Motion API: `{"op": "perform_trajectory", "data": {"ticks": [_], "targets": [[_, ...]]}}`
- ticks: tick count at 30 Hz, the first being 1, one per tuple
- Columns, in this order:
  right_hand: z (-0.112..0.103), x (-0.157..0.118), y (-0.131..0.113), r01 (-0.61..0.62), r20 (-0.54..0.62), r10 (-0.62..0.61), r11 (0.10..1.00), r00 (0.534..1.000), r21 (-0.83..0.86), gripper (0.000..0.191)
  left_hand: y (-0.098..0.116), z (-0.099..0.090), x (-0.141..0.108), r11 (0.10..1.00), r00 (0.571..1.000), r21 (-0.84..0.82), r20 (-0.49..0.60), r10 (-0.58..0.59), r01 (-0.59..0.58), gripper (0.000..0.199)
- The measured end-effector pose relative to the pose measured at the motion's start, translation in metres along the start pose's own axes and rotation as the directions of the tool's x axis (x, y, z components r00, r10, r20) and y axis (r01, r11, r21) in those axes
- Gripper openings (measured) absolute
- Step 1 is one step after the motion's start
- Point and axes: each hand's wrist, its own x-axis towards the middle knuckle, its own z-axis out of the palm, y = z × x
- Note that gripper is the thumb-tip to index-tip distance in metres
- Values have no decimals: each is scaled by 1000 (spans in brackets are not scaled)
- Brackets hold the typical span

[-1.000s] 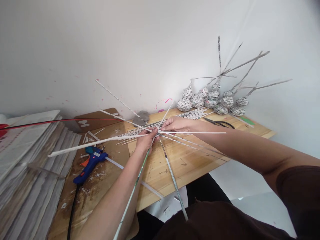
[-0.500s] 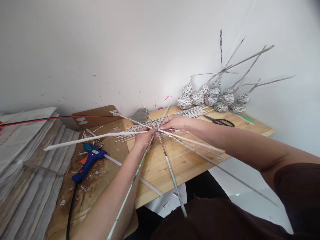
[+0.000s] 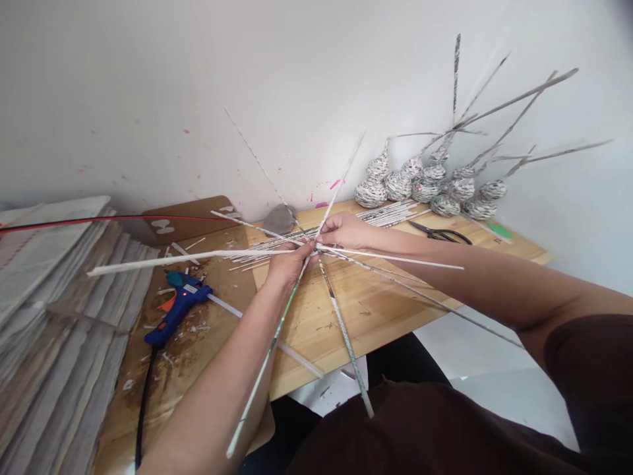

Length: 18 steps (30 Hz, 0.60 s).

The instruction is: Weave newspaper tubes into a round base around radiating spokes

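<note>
Several rolled paper sticks (image 3: pixel 341 323) cross at one centre and spread out like spokes above the table. My left hand (image 3: pixel 291 264) is closed on that centre, thumb on top, with a long white stick pointing out to the left. Right beside it, my right hand (image 3: pixel 341 231) pinches a paper stick close to the crossing; a stick rises up and to the right by its fingers. The exact weave at the centre is mostly hidden by my fingertips. Behind both hands lies a pile of loose paper sticks (image 3: pixel 390 213).
Woven paper gourds (image 3: pixel 370 192) with long stick ends stand at the back right, near black scissors (image 3: pixel 440 234). A blue glue gun (image 3: pixel 178 307) lies on a stained brown board at left. Stacked newspapers (image 3: pixel 59 330) fill the left edge. A grey round lump (image 3: pixel 279 220) sits by the wall.
One stick by my right hand, short and tilted before, now stands up longer toward the wall. The spokes have shifted slightly; both hands stay at the centre. The view has moved a little.
</note>
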Motion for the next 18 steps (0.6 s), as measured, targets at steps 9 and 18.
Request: {"op": "perform_trajectory", "data": {"ticks": [9, 18], "targets": [[2, 7, 1, 64, -18, -68, 983, 998, -172, 15, -2, 1, -1, 986, 995, 153, -50, 82, -73, 17], [-6, 4, -9, 12, 127, 16, 976, 992, -218, 13, -2, -1, -1, 967, 991, 221, -26, 135, -126, 14]]}}
